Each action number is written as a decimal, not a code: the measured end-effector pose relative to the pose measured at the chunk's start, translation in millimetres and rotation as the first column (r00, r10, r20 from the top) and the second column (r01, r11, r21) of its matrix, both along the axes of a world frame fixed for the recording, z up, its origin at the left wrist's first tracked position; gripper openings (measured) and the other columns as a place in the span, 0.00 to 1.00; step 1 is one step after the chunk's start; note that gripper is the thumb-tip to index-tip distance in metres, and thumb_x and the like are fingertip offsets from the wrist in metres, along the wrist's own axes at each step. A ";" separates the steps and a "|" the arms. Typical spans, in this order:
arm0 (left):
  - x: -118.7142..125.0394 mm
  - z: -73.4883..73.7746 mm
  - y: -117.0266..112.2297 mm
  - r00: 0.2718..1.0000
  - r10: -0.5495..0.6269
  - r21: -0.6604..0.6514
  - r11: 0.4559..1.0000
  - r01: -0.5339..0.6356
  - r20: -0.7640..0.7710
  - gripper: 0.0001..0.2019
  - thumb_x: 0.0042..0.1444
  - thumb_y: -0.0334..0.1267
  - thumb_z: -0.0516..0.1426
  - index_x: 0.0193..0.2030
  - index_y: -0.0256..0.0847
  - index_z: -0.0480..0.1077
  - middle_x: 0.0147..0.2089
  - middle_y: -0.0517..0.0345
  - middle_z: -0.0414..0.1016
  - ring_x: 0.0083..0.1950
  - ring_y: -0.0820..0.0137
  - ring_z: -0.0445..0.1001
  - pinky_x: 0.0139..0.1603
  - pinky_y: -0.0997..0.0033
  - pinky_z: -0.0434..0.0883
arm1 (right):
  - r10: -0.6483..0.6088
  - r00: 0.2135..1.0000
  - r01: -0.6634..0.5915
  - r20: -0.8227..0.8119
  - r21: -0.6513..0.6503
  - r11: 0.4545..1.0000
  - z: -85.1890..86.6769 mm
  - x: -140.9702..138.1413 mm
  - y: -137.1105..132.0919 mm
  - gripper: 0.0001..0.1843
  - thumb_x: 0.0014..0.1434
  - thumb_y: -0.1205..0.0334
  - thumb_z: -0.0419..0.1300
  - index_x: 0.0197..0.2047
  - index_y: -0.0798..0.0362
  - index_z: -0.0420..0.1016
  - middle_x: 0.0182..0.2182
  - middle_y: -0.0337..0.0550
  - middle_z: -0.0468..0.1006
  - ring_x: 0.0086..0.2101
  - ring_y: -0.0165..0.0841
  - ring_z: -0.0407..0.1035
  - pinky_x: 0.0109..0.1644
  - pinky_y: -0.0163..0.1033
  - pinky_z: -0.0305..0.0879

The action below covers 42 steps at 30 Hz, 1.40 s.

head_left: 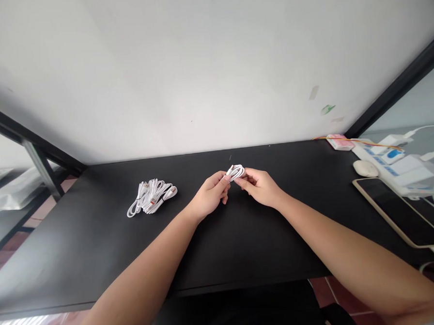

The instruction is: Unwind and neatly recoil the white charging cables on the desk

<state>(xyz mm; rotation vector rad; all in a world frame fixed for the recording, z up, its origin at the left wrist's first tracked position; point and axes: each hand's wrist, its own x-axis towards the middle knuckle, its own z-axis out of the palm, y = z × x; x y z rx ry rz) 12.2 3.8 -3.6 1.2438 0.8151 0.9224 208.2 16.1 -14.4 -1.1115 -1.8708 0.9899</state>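
A white USB cable (236,171), wound into a small coil, is held up between both hands over the middle of the black table (221,249). My left hand (214,189) pinches its left end, close to a plug. On the opposite side, my right hand (258,184) grips the coil between thumb and fingers. To the left of my hands lies a pile of white cables (152,196), coiled, with several plugs showing among the loops. A small dark strip (230,157) is visible just above the held coil; I cannot make out what it is.
At the right edge lie a phone (401,211) with a cable plugged in, a white mouse (365,169) and a power strip (379,161) crowded with chargers. A pink-and-white box (340,142) sits behind them. A pale wall (212,75) rises along the table's back edge.
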 end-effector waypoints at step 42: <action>-9.2 -1.2 3.7 0.921 0.200 0.112 0.979 -0.172 -0.334 0.19 0.61 0.56 0.57 0.37 0.40 0.66 0.27 0.63 0.69 0.23 0.77 0.65 0.25 0.76 0.66 | -0.173 0.927 0.170 -0.333 -0.038 0.985 11.1 3.7 3.7 0.16 0.59 0.46 0.65 0.32 0.51 0.73 0.24 0.36 0.70 0.21 0.27 0.61 0.25 0.36 0.62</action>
